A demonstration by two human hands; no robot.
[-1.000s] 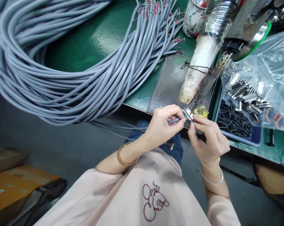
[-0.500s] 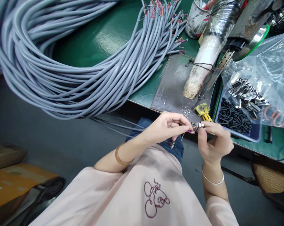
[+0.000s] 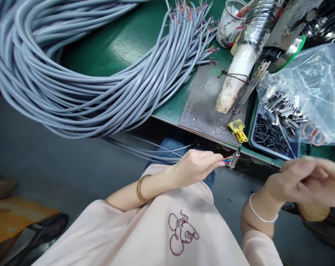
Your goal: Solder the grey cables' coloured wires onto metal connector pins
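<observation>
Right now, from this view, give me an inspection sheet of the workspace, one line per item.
Surface: green bench, dark plate at its front edge, pale specks on it.
Job's things: metal connector with coloured wires at one side.
Clutter: yellow piece at the plate's corner; blue tray with black pieces; clear bag.
Hands: left hand pinches the wires; right hand is apart from the connector, blurred, its grip unclear.
Cables: grey cables in a thick looped bundle, some overhanging the bench edge.
Surroundings: white pipe over the plate; grey floor.
</observation>
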